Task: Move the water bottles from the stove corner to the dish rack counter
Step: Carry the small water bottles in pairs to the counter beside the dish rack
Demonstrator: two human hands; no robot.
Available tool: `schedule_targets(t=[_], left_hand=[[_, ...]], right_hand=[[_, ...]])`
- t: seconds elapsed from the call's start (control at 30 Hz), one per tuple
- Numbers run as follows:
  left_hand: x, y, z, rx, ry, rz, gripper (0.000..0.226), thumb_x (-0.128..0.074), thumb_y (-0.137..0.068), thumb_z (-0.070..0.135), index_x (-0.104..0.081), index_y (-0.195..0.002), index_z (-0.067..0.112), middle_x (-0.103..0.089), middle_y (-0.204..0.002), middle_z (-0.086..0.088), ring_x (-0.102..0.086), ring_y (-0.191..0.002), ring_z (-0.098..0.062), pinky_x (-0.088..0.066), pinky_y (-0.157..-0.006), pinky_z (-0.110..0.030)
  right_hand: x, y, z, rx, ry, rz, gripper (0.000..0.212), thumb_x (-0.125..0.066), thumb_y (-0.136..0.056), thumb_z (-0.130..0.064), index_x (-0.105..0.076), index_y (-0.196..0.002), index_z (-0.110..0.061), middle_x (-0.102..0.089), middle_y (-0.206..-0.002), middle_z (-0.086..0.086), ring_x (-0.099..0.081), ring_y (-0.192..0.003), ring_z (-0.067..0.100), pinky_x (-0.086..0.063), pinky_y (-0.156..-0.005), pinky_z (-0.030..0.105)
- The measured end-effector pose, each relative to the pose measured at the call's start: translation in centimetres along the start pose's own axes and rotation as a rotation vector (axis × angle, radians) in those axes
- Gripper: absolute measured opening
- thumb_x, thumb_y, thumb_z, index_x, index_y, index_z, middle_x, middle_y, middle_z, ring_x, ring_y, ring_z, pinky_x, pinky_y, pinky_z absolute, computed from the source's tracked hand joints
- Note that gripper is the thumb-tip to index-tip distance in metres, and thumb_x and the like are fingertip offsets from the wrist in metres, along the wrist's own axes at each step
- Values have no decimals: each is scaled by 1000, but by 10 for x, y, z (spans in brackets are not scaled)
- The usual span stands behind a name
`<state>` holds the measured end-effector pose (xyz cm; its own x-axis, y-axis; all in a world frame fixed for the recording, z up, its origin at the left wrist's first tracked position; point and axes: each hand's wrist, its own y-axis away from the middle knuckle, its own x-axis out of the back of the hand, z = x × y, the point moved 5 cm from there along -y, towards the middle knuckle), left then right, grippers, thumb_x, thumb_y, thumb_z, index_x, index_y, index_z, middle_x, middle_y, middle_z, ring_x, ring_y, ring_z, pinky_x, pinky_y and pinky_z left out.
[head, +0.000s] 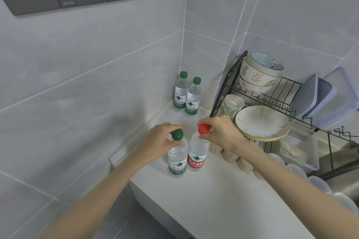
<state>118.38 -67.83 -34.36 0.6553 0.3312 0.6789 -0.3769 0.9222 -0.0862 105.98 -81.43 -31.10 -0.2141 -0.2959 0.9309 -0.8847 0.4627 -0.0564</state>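
The left hand (158, 138) was clamped on the neck of a green-capped bottle (177, 158), fingers curled just under the cap, and the right hand (221, 132) was clamped the same way on the red-capped bottle (197, 153) immediately beside it. Both bottles stood upright with their bases on or just above the white desk (213, 200); contact could not be told for certain. Gripping at the neck seemed sensible, since the ridge under each cap gives the fingers something to hook and leaves the bottle hanging straight.

Beyond the hands, in the tiled corner, two more green-capped bottles (187, 96) stood touching each other, probably pushed back there to leave room in front. Just beyond and outside the right hand sat the dish rack (275, 103), with plates (262, 122) near the wrist and stacked bowls (258, 75) above.

Judging by this, the pair in hand was at the drop-off spot and only needed releasing side by side, with care that the right wrist cleared the plates.
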Motion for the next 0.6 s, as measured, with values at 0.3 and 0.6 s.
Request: schedule_targets(t=[0.3, 0.6], left_hand=[[34, -33, -21, 28, -34, 74, 27, -77, -75, 20, -66, -98, 29, -60, -87, 3, -59, -83, -18, -45, -77, -25], [72, -85, -33, 14, 16, 110, 34, -79, -73, 16, -68, -104, 22, -66, -97, 5, -63, -92, -11, -39, -79, -7]], right_hand=[[20, -64, -1, -118, 46, 117, 12, -70, -78, -20, -67, -84, -9, -68, -74, 8, -60, -75, 30, -44, -66, 30], [31, -131, 15, -280, 174, 137, 7, -66, -81, -9, -64, -84, -3, -66, -85, 17, -62, -81, 37, -55, -72, 41]])
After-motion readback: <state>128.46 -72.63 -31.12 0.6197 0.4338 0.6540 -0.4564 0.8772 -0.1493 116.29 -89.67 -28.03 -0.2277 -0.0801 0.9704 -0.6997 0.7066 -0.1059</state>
